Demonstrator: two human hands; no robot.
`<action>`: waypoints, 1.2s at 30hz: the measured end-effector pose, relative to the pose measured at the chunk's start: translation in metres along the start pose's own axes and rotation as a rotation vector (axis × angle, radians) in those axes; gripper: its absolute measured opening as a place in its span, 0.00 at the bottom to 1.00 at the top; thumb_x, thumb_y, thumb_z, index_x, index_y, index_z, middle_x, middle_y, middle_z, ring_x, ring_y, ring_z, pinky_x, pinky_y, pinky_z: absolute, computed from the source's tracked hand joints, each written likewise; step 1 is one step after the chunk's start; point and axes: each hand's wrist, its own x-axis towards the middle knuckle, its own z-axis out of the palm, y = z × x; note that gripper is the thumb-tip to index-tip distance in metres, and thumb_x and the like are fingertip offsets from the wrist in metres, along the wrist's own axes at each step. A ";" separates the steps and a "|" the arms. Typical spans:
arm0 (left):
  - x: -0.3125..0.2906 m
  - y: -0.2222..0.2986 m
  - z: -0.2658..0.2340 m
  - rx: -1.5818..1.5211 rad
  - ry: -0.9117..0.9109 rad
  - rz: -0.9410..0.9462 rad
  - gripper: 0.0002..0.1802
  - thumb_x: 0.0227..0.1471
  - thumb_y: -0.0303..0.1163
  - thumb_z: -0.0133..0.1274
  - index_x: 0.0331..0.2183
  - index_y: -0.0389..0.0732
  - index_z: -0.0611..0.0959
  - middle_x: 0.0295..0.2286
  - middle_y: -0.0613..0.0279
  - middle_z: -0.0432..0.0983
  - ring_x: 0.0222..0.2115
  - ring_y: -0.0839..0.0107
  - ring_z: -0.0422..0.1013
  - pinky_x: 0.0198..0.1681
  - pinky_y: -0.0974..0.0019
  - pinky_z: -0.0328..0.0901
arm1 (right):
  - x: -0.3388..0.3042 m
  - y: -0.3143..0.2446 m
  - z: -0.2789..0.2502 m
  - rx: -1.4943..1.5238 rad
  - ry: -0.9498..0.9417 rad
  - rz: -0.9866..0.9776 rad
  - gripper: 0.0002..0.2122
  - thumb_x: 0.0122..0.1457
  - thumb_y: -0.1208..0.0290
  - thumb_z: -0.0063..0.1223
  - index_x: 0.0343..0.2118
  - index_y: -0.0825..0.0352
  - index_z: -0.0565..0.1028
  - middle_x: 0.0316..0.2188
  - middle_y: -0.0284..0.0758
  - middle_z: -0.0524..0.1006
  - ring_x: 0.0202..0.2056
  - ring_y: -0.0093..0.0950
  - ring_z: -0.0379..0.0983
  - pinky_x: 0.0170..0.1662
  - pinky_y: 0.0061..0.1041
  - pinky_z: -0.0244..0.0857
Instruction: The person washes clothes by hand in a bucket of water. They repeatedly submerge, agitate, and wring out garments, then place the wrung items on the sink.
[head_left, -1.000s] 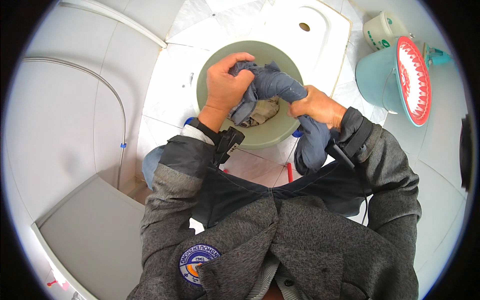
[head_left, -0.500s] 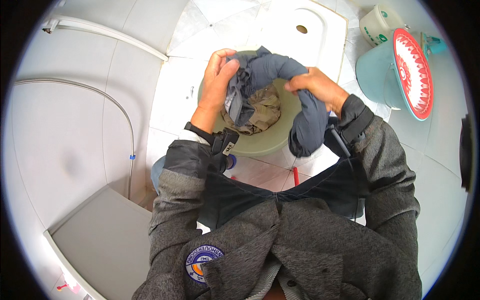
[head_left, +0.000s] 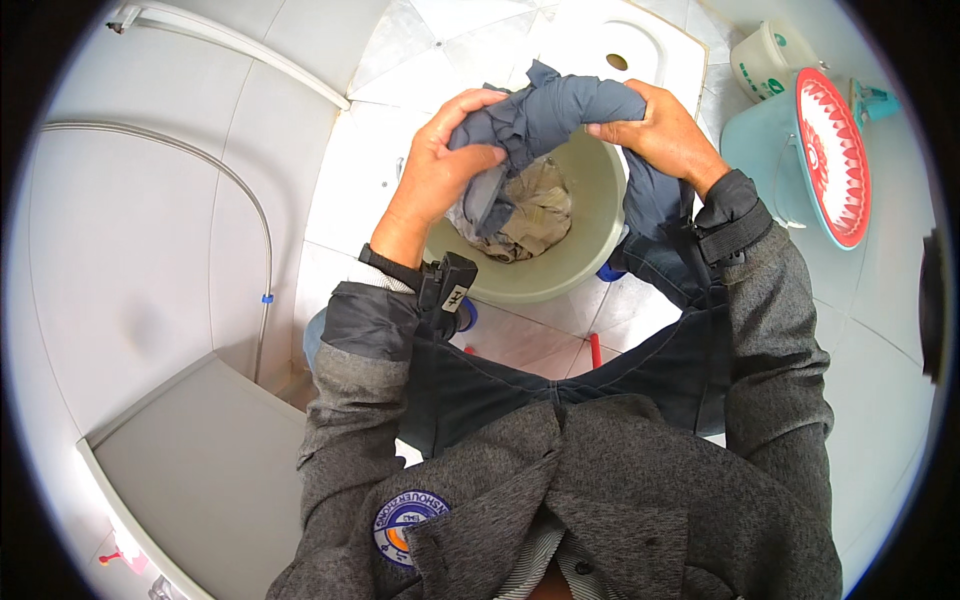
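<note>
Watching from my remote seat, I've got the left hand (head_left: 440, 165) gripping the bunched, wrinkly end of a thick slate-blue cloth roll (head_left: 565, 105) and the right hand (head_left: 668, 137) clasping its smoother stretch, arched above a round pale-green plastic basin (head_left: 604, 215), probably so any drips land in there with the crumpled beige fabric (head_left: 545, 205)

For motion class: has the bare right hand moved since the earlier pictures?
Yes: the right hand moved up the picture, nearer the white basin's drain hole.
</note>
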 end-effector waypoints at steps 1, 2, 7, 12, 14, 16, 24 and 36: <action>0.001 -0.001 -0.002 -0.051 0.055 -0.038 0.28 0.40 0.16 0.51 0.49 0.35 0.78 0.46 0.58 0.74 0.47 0.69 0.71 0.53 0.68 0.64 | -0.001 -0.001 0.005 0.047 -0.040 0.041 0.20 0.51 0.63 0.68 0.41 0.74 0.78 0.33 0.37 0.81 0.36 0.27 0.77 0.45 0.25 0.69; 0.002 -0.003 -0.004 -0.113 0.103 -0.053 0.26 0.39 0.15 0.50 0.46 0.34 0.80 0.44 0.58 0.75 0.45 0.69 0.72 0.52 0.68 0.65 | -0.002 -0.001 0.011 0.105 -0.076 0.077 0.20 0.50 0.63 0.68 0.40 0.74 0.79 0.32 0.37 0.81 0.35 0.27 0.77 0.45 0.25 0.69; 0.003 -0.010 -0.009 -0.032 0.218 -0.052 0.18 0.42 0.20 0.45 0.38 0.32 0.82 0.38 0.60 0.77 0.37 0.73 0.72 0.44 0.72 0.66 | -0.019 -0.002 0.042 0.168 -0.344 0.211 0.19 0.49 0.64 0.68 0.36 0.76 0.80 0.30 0.37 0.81 0.32 0.25 0.75 0.43 0.24 0.69; 0.005 -0.007 -0.007 0.028 0.132 0.029 0.08 0.51 0.28 0.56 0.34 0.36 0.85 0.28 0.70 0.78 0.30 0.82 0.69 0.35 0.76 0.65 | -0.037 0.000 0.058 0.227 -0.402 0.391 0.17 0.47 0.67 0.67 0.35 0.76 0.80 0.28 0.36 0.80 0.30 0.23 0.73 0.39 0.23 0.69; 0.007 -0.006 -0.003 0.053 0.166 0.018 0.08 0.52 0.31 0.58 0.32 0.36 0.85 0.27 0.71 0.78 0.29 0.82 0.69 0.34 0.76 0.65 | -0.041 0.002 0.062 0.320 -0.413 0.407 0.14 0.48 0.67 0.65 0.32 0.75 0.80 0.26 0.33 0.79 0.29 0.21 0.72 0.36 0.22 0.67; 0.009 -0.005 0.000 0.053 0.215 0.018 0.09 0.51 0.32 0.60 0.30 0.35 0.85 0.25 0.71 0.78 0.28 0.82 0.70 0.34 0.76 0.65 | -0.041 0.004 0.065 0.364 -0.470 0.473 0.11 0.48 0.68 0.63 0.27 0.73 0.80 0.24 0.32 0.78 0.27 0.20 0.71 0.33 0.21 0.65; 0.012 -0.013 0.008 0.071 0.183 -0.005 0.08 0.53 0.27 0.55 0.30 0.32 0.84 0.29 0.67 0.78 0.31 0.79 0.70 0.38 0.74 0.66 | -0.061 -0.006 0.073 0.768 -0.699 0.572 0.05 0.47 0.75 0.55 0.26 0.66 0.70 0.20 0.32 0.69 0.19 0.21 0.64 0.22 0.23 0.60; 0.015 -0.019 0.016 0.084 0.135 0.040 0.09 0.52 0.27 0.53 0.29 0.31 0.84 0.27 0.66 0.78 0.30 0.79 0.70 0.38 0.74 0.66 | -0.079 -0.009 0.083 1.072 -0.909 0.713 0.06 0.52 0.70 0.54 0.29 0.63 0.69 0.21 0.31 0.69 0.21 0.22 0.65 0.24 0.22 0.60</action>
